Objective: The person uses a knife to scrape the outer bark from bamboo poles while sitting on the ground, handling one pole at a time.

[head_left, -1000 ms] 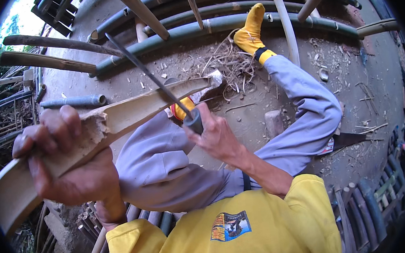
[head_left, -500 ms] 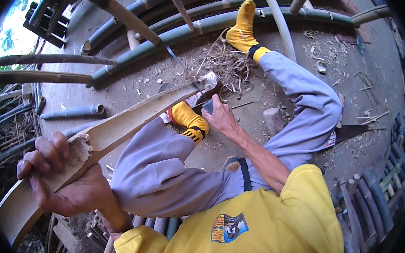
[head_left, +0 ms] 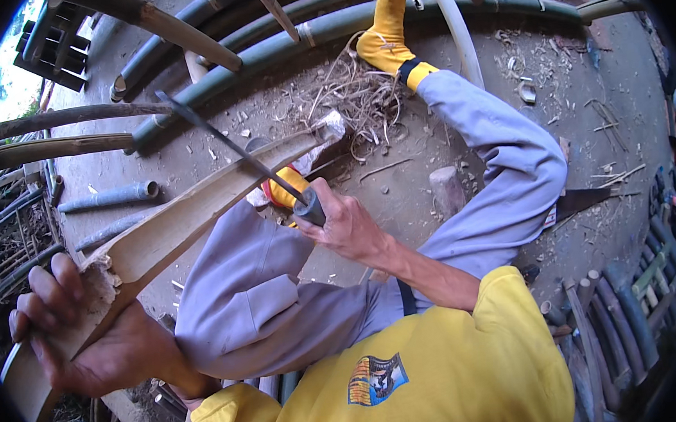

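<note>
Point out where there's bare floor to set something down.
Fairly bare floor lies between the short bamboo tube and long green pole, and between the wooden stump and right hand. It's crowded at the shavings pile and lower-right bamboo stack.

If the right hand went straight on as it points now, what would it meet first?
Probably the split bamboo piece, crossed in view by the knife blade; the left yellow sock also lies ahead, seemingly lower, but depth is unclear.

Long knife (head_left: 227, 145) in right grip (head_left: 348, 224)
</note>
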Action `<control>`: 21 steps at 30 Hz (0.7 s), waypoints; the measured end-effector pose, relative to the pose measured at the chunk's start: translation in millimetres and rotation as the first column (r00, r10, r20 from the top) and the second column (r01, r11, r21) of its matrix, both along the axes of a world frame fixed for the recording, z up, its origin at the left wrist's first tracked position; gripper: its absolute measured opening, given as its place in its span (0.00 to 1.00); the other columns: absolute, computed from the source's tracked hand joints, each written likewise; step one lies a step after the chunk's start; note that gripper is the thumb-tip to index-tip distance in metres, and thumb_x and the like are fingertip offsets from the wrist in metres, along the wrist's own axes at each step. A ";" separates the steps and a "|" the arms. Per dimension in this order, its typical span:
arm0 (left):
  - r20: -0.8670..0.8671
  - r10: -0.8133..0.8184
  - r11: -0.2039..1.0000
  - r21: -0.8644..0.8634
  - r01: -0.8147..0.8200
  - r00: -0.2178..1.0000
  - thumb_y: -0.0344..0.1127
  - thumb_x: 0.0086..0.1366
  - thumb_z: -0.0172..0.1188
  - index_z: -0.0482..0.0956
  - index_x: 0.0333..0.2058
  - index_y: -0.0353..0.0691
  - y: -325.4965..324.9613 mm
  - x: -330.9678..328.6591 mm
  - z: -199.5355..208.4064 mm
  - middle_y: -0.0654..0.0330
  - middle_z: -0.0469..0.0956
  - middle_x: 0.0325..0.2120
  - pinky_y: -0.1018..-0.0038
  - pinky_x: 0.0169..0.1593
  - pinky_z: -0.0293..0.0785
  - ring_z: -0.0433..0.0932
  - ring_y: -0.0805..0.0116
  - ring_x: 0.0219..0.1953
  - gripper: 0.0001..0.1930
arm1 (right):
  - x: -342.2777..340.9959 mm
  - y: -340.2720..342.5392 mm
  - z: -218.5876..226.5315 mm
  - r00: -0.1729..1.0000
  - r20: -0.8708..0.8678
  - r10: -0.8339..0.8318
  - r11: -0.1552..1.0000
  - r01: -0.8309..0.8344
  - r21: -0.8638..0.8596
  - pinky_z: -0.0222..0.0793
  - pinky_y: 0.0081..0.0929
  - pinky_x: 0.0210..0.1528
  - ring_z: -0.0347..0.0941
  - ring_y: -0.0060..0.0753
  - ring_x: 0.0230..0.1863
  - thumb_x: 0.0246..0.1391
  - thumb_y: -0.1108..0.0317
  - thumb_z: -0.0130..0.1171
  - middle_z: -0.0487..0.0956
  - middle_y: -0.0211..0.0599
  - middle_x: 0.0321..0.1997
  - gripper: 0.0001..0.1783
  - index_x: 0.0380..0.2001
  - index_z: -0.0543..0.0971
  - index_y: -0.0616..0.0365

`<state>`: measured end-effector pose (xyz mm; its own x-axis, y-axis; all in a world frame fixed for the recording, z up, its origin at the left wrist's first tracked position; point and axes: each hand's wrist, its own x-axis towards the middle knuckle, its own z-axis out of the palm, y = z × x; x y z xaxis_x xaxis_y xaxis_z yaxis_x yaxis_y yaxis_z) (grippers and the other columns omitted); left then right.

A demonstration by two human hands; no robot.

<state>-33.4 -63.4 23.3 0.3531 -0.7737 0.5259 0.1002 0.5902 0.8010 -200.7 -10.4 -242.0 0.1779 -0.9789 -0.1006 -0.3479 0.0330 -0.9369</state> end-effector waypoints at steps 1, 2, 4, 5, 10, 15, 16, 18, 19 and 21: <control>0.012 0.008 1.000 0.002 -0.008 1.000 0.33 0.50 0.53 0.67 0.33 0.39 1.5 -2.8 0.5 0.65 0.55 0.21 0.72 0.34 0.55 0.55 0.71 0.25 0.11 | 3.2 3.4 0.1 1.000 -0.015 -0.009 0.992 0.007 -0.126 0.72 0.46 0.27 0.76 0.60 0.30 0.49 0.63 0.61 0.77 0.59 0.27 0.21 0.37 0.64 0.64; 0.016 0.043 0.999 -0.013 -0.043 0.999 0.33 0.50 0.52 0.66 0.33 0.39 -0.2 -7.2 -1.8 0.65 0.55 0.21 0.73 0.34 0.54 0.55 0.71 0.25 0.11 | -4.0 -4.5 -29.6 0.995 -0.097 -0.033 0.992 0.044 0.117 0.72 0.46 0.28 0.76 0.60 0.30 0.49 0.63 0.61 0.77 0.58 0.26 0.21 0.37 0.64 0.64; -0.056 -0.092 0.996 -0.013 0.092 0.994 0.33 0.50 0.52 0.66 0.33 0.38 -12.4 -14.2 -0.4 0.65 0.55 0.21 0.73 0.34 0.54 0.54 0.71 0.25 0.11 | -33.7 -13.0 -52.6 0.987 -0.094 -0.131 0.961 0.149 0.231 0.74 0.46 0.28 0.76 0.61 0.29 0.49 0.63 0.60 0.77 0.61 0.26 0.21 0.38 0.63 0.64; -0.092 -0.152 0.988 -0.018 0.151 0.984 0.33 0.50 0.52 0.66 0.33 0.38 -18.1 -15.6 -4.7 0.65 0.55 0.21 0.73 0.34 0.54 0.54 0.70 0.25 0.11 | -43.6 -15.6 -61.4 0.980 -0.093 -0.173 0.939 0.193 0.284 0.74 0.46 0.27 0.77 0.61 0.28 0.50 0.63 0.60 0.77 0.62 0.27 0.22 0.39 0.62 0.65; 0.008 0.005 1.000 0.002 -0.005 1.000 0.33 0.50 0.53 0.67 0.32 0.38 0.4 0.9 0.6 0.64 0.56 0.22 0.72 0.34 0.55 0.55 0.70 0.26 0.10 | -3.3 1.9 4.0 0.998 0.067 0.017 0.999 -0.014 -0.047 0.72 0.47 0.30 0.76 0.62 0.31 0.47 0.65 0.63 0.77 0.58 0.25 0.22 0.39 0.64 0.63; -0.022 -0.028 0.999 0.018 0.028 0.999 0.33 0.50 0.53 0.68 0.32 0.38 -14.4 -8.0 1.5 0.65 0.56 0.21 0.72 0.34 0.55 0.56 0.70 0.26 0.10 | -36.7 -18.5 -50.2 0.985 -0.096 -0.140 0.941 0.163 0.298 0.70 0.48 0.28 0.76 0.61 0.32 0.47 0.66 0.63 0.77 0.58 0.25 0.21 0.36 0.63 0.63; -0.009 0.017 1.000 0.024 -0.017 1.000 0.33 0.50 0.53 0.68 0.32 0.38 -12.8 -10.7 2.0 0.65 0.55 0.21 0.71 0.34 0.55 0.56 0.70 0.26 0.10 | -40.2 -21.9 -35.1 0.988 -0.104 -0.114 0.930 0.143 0.338 0.70 0.48 0.28 0.76 0.61 0.32 0.46 0.66 0.63 0.77 0.58 0.26 0.21 0.37 0.63 0.63; -0.007 -0.095 0.995 -0.012 0.095 0.995 0.32 0.49 0.53 0.68 0.32 0.36 -4.6 12.2 -0.9 0.64 0.56 0.21 0.71 0.33 0.56 0.57 0.70 0.26 0.11 | -14.6 -15.9 -8.1 1.000 0.006 -0.010 0.998 0.010 0.065 0.70 0.48 0.27 0.76 0.61 0.31 0.47 0.65 0.63 0.77 0.58 0.25 0.21 0.37 0.64 0.64; 0.002 -0.053 0.999 -0.008 0.053 0.999 0.32 0.49 0.53 0.68 0.32 0.36 -2.5 10.0 -0.6 0.64 0.56 0.21 0.71 0.33 0.56 0.57 0.70 0.26 0.11 | -8.5 1.0 2.8 0.999 0.048 0.017 0.999 -0.015 -0.046 0.70 0.48 0.27 0.76 0.61 0.31 0.47 0.65 0.63 0.77 0.58 0.25 0.21 0.37 0.64 0.64; 0.012 -0.003 1.000 -0.023 0.003 1.000 0.32 0.49 0.53 0.68 0.32 0.36 -6.0 -2.7 2.4 0.64 0.56 0.21 0.71 0.33 0.56 0.56 0.70 0.25 0.11 | -13.4 -2.6 -25.6 1.000 -0.013 -0.021 0.998 0.022 0.060 0.71 0.48 0.27 0.75 0.61 0.31 0.47 0.64 0.63 0.77 0.59 0.25 0.21 0.37 0.64 0.63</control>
